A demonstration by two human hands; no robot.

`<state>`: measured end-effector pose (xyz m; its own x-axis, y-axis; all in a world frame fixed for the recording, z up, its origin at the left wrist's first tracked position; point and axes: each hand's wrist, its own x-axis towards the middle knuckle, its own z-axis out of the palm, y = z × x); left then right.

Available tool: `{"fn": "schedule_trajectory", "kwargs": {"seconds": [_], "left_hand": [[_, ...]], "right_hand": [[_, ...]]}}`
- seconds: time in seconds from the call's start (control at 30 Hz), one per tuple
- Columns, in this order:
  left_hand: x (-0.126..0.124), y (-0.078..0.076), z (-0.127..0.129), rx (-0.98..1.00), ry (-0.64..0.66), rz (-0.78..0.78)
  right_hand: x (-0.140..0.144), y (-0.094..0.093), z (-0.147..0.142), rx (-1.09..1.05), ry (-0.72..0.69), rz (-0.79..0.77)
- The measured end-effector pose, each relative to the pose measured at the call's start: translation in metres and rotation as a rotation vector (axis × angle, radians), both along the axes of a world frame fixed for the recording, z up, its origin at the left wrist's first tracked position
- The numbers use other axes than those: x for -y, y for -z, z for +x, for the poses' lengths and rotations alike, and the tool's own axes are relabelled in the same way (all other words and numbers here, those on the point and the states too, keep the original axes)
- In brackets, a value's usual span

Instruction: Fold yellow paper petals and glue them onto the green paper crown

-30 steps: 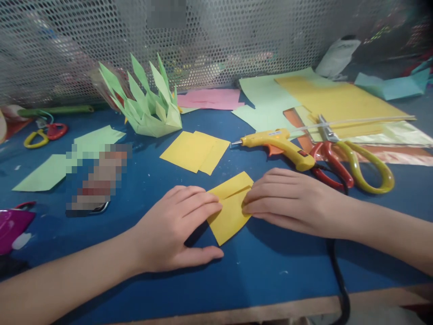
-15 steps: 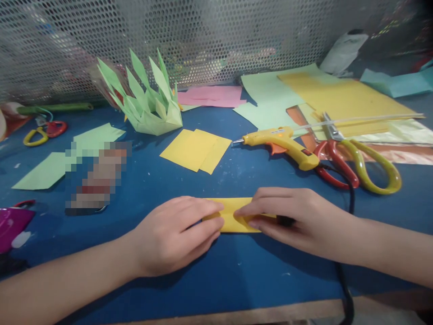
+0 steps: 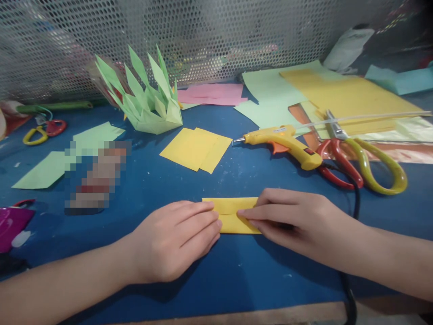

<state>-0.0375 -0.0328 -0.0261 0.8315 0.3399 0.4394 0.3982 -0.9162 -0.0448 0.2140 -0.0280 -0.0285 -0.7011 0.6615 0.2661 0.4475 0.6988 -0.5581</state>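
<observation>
Table edge: nearest to us runs the bare wooden lip (image 3: 237, 313) of the blue table (image 3: 257, 271), with a black cord (image 3: 348, 293) dropping over it at the right.
Left hand: our left hand (image 3: 176, 239) lies palm down on the blue top, fingers stretched flat and together, their tips pressing on the left end of the folded yellow paper (image 3: 230, 214); nothing is gripped.
Right hand: our right hand (image 3: 294, 221) lies flat too, fingers extended and pointing left, pinning the right part of the same paper to the table rather than clasping it.
Folded paper: it sits between our two hands, a narrow horizontal strip, flat on the table near the front edge, its middle showing a folded flap.
Left side: a magenta object (image 3: 11, 225) at the far left edge, then light green paper pieces (image 3: 43, 169).
Middle ground: two overlapping yellow squares (image 3: 196, 149), well apart from the strip we hold down.
Right middle: a yellow glue gun (image 3: 284, 142) on its side, nozzle pointing left, just beside red-and-yellow scissors (image 3: 355, 160).
Further back: a spiky green paper model (image 3: 149, 104), pink sheets (image 3: 213, 94), large green and yellow sheets (image 3: 338, 95), and small scissors (image 3: 43, 131) at the left.
Backdrop: a perforated metal screen (image 3: 216, 36).
</observation>
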Motion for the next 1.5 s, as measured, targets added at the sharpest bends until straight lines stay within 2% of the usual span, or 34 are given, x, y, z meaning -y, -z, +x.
{"fn": "schedule_trajectory", "kwargs": {"seconds": [0.13, 0.2, 0.33, 0.53, 0.7, 0.9, 1.2, 1.37, 1.5], "left_hand": [[-0.001, -0.002, 0.003, -0.004, 0.014, 0.031], [-0.002, -0.004, 0.005, -0.010, 0.030, 0.035], [-0.003, -0.006, 0.004, -0.040, 0.051, 0.037], [-0.002, -0.006, 0.002, -0.058, 0.063, 0.044], [-0.002, -0.003, 0.001, -0.045, 0.075, 0.047], [-0.001, 0.003, 0.001, -0.015, 0.054, 0.018], [0.000, -0.002, 0.003, 0.003, 0.043, 0.026], [0.000, -0.004, 0.003, -0.006, -0.010, -0.077], [-0.003, -0.006, 0.002, 0.084, -0.024, -0.226]], "right_hand": [[0.001, 0.000, 0.002, 0.042, -0.008, 0.051], [0.001, -0.002, 0.002, 0.074, -0.025, 0.128], [-0.002, -0.007, 0.000, 0.117, -0.104, 0.330], [-0.008, -0.008, -0.001, 0.169, -0.256, 0.418], [-0.014, -0.005, 0.003, 0.223, -0.318, 0.382], [-0.014, -0.004, 0.003, 0.211, -0.313, 0.350], [-0.013, -0.006, 0.005, 0.238, -0.327, 0.356], [-0.017, -0.010, 0.010, 0.293, -0.438, 0.338], [-0.016, -0.009, 0.010, 0.313, -0.413, 0.338]]}}
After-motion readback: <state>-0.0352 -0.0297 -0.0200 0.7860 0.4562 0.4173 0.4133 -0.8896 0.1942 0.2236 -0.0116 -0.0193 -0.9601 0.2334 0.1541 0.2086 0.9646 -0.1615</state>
